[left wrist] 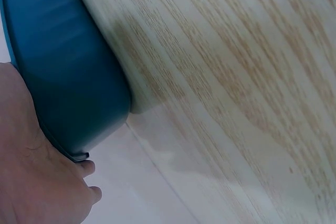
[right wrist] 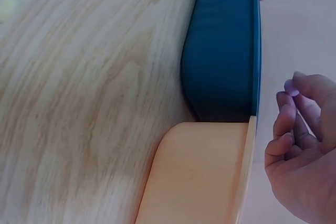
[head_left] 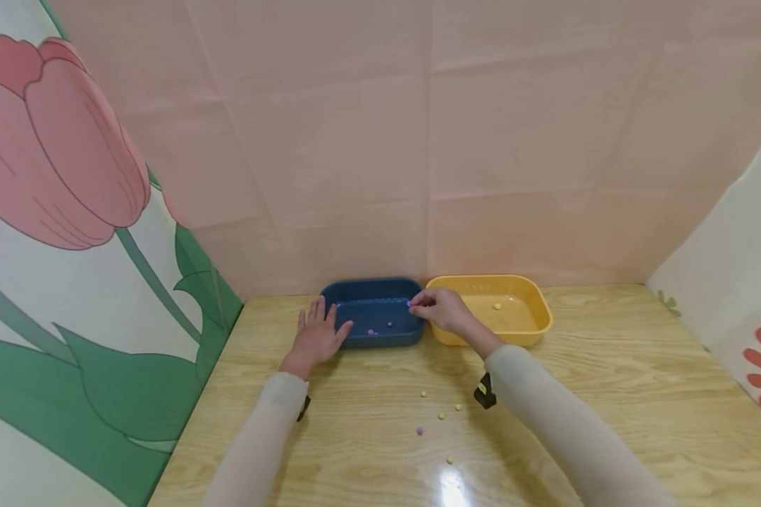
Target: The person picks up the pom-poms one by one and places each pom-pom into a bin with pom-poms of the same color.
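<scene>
Between the thumb and fingertips of my right hand (head_left: 440,308) is a small purple ball (right wrist: 291,87), pinched above the right end of the blue tray (head_left: 380,341). Inside that tray lie a few purple balls (head_left: 390,324). My left hand (head_left: 318,338) has its fingers spread at the tray's left rim, and in the left wrist view the hand (left wrist: 37,171) overlaps the rim. Beside the blue tray stands a yellow tray (head_left: 539,329), with a yellow ball (head_left: 497,306) in it; my right wrist crosses over its near left corner.
Several small yellow balls (head_left: 441,416) and a purple ball (head_left: 420,431) lie on the wooden table (head_left: 355,422) in front of the trays. Behind them hangs a pink sheet (head_left: 330,176). Flower-painted panels (head_left: 82,155) flank the table.
</scene>
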